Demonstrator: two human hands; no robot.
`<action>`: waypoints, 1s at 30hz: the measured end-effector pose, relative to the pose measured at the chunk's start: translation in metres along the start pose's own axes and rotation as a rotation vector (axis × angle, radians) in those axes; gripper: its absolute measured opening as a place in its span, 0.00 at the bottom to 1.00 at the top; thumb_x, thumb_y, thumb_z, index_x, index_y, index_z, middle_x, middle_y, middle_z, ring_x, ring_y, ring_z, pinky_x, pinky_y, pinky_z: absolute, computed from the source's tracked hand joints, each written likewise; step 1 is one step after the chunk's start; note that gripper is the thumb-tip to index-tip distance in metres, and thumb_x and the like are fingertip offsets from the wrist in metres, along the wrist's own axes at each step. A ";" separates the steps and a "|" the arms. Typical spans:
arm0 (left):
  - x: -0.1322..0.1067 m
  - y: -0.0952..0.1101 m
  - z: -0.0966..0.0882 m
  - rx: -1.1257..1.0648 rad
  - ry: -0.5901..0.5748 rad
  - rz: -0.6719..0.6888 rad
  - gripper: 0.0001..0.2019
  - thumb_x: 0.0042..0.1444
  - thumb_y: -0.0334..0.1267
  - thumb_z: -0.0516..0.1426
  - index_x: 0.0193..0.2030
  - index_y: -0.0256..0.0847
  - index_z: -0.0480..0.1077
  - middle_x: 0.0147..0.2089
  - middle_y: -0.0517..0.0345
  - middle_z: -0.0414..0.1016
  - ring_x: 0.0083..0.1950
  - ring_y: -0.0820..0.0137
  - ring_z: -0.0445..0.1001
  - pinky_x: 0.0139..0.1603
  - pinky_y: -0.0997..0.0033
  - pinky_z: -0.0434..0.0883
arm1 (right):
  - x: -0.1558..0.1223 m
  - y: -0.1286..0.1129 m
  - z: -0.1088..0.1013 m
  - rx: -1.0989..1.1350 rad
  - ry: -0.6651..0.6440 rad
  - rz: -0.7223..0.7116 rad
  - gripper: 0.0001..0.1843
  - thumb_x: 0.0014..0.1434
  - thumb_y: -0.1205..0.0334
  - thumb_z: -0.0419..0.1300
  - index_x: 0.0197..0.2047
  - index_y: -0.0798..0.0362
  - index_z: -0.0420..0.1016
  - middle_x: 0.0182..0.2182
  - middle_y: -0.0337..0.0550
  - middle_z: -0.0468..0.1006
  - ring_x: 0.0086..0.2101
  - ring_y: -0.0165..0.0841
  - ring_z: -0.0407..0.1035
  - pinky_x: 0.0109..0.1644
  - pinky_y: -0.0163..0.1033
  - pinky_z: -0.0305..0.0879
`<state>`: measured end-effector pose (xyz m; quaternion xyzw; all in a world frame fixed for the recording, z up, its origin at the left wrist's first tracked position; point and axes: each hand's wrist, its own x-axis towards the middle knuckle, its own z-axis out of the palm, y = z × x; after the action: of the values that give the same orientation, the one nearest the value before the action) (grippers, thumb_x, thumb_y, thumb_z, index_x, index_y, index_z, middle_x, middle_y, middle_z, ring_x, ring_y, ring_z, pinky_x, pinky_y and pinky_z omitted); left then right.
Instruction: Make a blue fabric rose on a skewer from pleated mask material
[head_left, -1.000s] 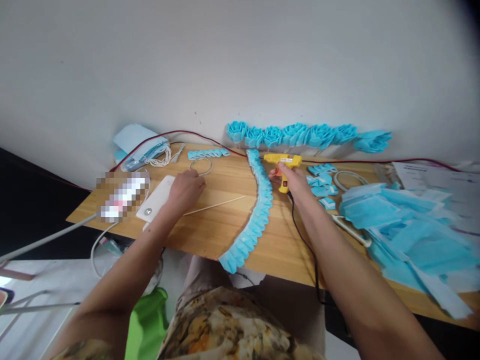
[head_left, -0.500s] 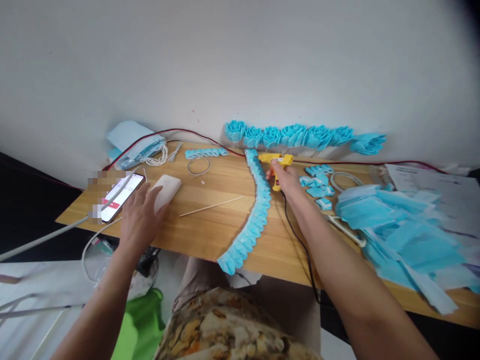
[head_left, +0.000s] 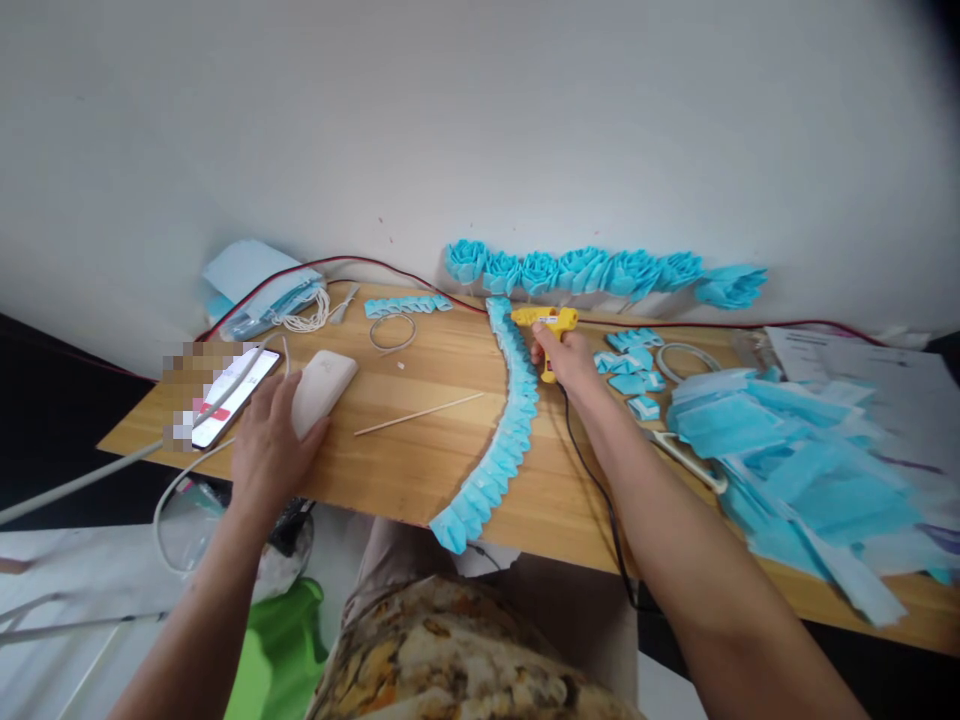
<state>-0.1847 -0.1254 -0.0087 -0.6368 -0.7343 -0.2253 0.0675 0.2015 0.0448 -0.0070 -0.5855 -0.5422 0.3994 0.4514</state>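
My right hand (head_left: 566, 358) is wrapped around the handle of a yellow hot glue gun (head_left: 551, 320), its nozzle pointing left at the upper part of a long strip of folded blue pieces (head_left: 516, 420). That strip curves down the wooden table to its front edge. On the left, my left hand (head_left: 274, 440) grips the lower end of a white power bank (head_left: 326, 388), fingers along one side and thumb at the other. A lit phone (head_left: 234, 395) lies just beyond those fingers. Between the hands rests a thin wooden stick (head_left: 420, 413).
Several blue fabric flowers (head_left: 585, 270) line the wall. Small folded blue pieces (head_left: 634, 360), a cable coil (head_left: 686, 360), scissors (head_left: 690, 460) and a pile of blue sheets (head_left: 810, 470) lie at right. A wire ring (head_left: 392, 333) and bagged masks (head_left: 262, 280) lie at back left.
My left hand has closed around the lower end of the power bank, where its fingers were spread before. My right hand keeps the glue gun in nearly the same spot; the view has shifted slightly.
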 end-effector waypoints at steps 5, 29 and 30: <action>-0.002 -0.001 -0.001 -0.025 0.020 0.009 0.34 0.64 0.49 0.57 0.75 0.46 0.56 0.74 0.40 0.60 0.74 0.44 0.62 0.73 0.40 0.65 | 0.003 0.005 0.001 0.018 0.008 -0.024 0.31 0.55 0.33 0.64 0.19 0.51 0.71 0.17 0.40 0.73 0.20 0.28 0.65 0.23 0.34 0.61; 0.018 0.117 0.009 -0.149 -0.227 0.496 0.17 0.71 0.39 0.51 0.60 0.38 0.73 0.62 0.42 0.76 0.61 0.54 0.74 0.63 0.52 0.71 | 0.001 0.009 -0.002 -0.009 0.008 -0.073 0.31 0.58 0.33 0.63 0.18 0.51 0.70 0.16 0.40 0.73 0.21 0.28 0.66 0.26 0.33 0.64; 0.025 0.126 0.012 -0.136 -0.294 0.521 0.17 0.71 0.38 0.52 0.61 0.38 0.73 0.61 0.42 0.76 0.60 0.55 0.74 0.62 0.53 0.71 | 0.001 0.009 -0.002 0.005 0.008 -0.061 0.31 0.58 0.34 0.63 0.18 0.51 0.71 0.16 0.40 0.73 0.21 0.28 0.66 0.26 0.33 0.63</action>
<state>-0.0647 -0.0869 0.0206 -0.8324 -0.5315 -0.1547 -0.0267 0.2056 0.0455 -0.0153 -0.5692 -0.5571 0.3843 0.4669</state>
